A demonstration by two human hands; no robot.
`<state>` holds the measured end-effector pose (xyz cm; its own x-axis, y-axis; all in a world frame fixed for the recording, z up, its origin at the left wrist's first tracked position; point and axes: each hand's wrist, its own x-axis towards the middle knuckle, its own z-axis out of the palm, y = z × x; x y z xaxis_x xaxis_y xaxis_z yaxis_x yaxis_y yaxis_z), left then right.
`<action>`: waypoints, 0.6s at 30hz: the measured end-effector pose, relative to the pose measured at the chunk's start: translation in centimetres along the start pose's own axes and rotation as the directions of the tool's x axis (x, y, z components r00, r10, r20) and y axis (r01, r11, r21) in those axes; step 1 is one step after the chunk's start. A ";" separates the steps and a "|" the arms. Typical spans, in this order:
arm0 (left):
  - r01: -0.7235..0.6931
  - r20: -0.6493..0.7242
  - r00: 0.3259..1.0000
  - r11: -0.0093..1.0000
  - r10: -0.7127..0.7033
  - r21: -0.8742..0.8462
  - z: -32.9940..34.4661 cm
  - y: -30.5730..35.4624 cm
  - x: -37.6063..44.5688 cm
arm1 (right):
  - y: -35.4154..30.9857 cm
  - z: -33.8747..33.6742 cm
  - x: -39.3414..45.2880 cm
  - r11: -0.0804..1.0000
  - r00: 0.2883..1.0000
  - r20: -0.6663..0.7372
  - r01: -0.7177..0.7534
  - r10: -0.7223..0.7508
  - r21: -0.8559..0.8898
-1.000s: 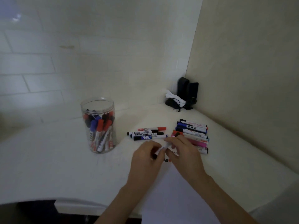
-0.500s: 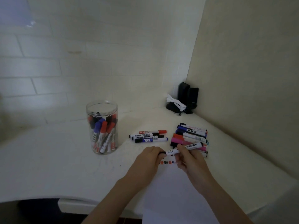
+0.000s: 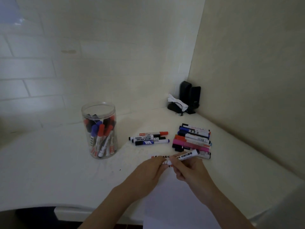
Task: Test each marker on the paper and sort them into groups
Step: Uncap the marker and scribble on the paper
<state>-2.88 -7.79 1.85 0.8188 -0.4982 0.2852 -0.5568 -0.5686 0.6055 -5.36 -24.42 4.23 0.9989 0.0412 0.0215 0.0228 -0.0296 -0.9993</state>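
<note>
Both bare forearms are stretched forward from the lower edge of the view and are drawn together at the fingertips. The left hand is curled, its fingertips pinched on the near end of a white-barrelled marker with a black printed label. The right hand is wrapped round the barrel, thumb laid on top.

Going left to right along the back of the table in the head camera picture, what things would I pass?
Clear jar of markers → small group of three markers → larger pile of markers; the black speakers stand farther back in the corner.
</note>
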 end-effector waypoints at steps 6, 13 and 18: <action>-0.031 -0.051 0.998 0.993 0.026 -0.114 0.1 0.2 -0.4 | -0.2 -0.7 0.1 0.999 0.997 0.079 0.029 -0.026 -0.041; 0.122 -0.102 0.969 0.793 -0.226 -0.597 0.1 -0.1 -0.6 | -0.4 -1.4 0.1 0.987 1.000 0.005 -0.026 0.026 0.158; 0.139 -0.048 0.882 0.356 -0.469 -0.924 -0.9 -0.6 0.1 | -0.3 -2.5 -0.6 0.915 0.958 0.158 -0.277 0.240 0.294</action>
<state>-2.37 -6.93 2.16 0.9900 -0.1409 0.0034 0.0443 0.3336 0.9417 -5.85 -26.94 4.64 0.9560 0.1897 -0.2237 -0.2680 0.2549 -0.9291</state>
